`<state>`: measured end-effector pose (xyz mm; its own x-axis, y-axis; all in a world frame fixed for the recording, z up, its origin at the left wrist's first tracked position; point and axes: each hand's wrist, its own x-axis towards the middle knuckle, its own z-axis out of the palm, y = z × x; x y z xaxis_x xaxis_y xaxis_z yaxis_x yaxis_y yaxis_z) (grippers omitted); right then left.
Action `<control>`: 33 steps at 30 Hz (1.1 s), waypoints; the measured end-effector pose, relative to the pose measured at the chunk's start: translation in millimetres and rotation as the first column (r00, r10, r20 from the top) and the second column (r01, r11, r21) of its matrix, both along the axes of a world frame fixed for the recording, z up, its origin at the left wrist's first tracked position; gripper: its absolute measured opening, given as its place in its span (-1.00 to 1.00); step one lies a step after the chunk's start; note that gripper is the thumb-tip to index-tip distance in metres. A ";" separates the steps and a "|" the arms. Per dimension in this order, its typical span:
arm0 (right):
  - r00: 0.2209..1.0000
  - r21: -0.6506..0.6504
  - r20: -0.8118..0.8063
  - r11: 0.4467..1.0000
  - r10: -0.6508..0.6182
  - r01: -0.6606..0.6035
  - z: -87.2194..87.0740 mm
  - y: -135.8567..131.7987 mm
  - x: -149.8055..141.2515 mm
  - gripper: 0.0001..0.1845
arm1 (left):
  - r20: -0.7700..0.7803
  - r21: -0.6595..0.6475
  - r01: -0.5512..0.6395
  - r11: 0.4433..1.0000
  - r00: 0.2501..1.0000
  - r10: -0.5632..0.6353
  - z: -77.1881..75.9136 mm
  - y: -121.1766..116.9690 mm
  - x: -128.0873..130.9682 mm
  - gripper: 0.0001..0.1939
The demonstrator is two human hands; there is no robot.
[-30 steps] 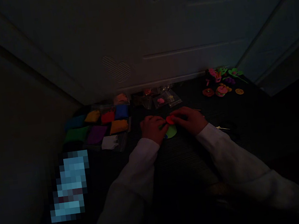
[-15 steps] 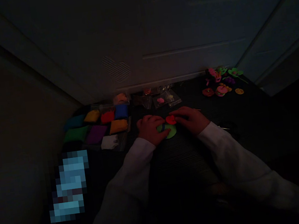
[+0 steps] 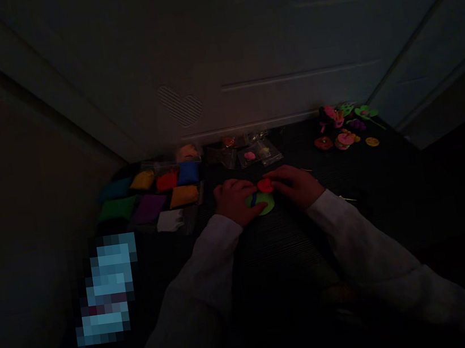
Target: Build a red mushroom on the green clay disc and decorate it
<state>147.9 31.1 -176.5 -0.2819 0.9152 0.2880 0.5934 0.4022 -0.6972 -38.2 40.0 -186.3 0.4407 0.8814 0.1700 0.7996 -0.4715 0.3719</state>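
A flat green clay disc with a dark blue strip across it lies on the dark table. My left hand holds it from the left, the thumb along its near side and the fingers curled over its far side. At the disc's far right edge is a small round red clay piece. My right hand pinches that red piece between thumb and fingertips from the right. It seems to touch or overlap the disc, though the dim light hides the exact contact.
Left of my hands lie several packs of coloured clay, among them a purple one and a white one. Small clear bags lie behind. Finished clay figures stand back right. A thin metal tool lies right. A blurred bright screen is front left.
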 end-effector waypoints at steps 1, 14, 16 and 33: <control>1.000 0.000 0.000 1.000 0.000 0.000 0.1 -0.2 0.0 -0.72 | 0.003 0.001 0.001 1.000 1.000 -0.001 -0.1 -0.1 0.2 -0.60; 1.000 -0.026 0.003 1.000 0.012 -0.012 -0.3 0.3 3.4 -0.72 | 0.015 -0.014 0.002 1.000 1.000 -0.002 -1.3 1.2 -1.0 -0.59; 1.000 -0.032 0.006 0.999 0.019 -0.019 0.5 0.4 5.1 -0.72 | 0.015 -0.019 0.003 1.000 1.000 -0.003 -1.3 1.2 -0.9 -0.58; 0.999 -0.025 0.016 0.999 0.030 -0.030 -2.4 2.8 4.6 -0.72 | 0.029 -0.008 0.012 1.000 1.000 -0.012 -0.9 0.3 1.1 -0.58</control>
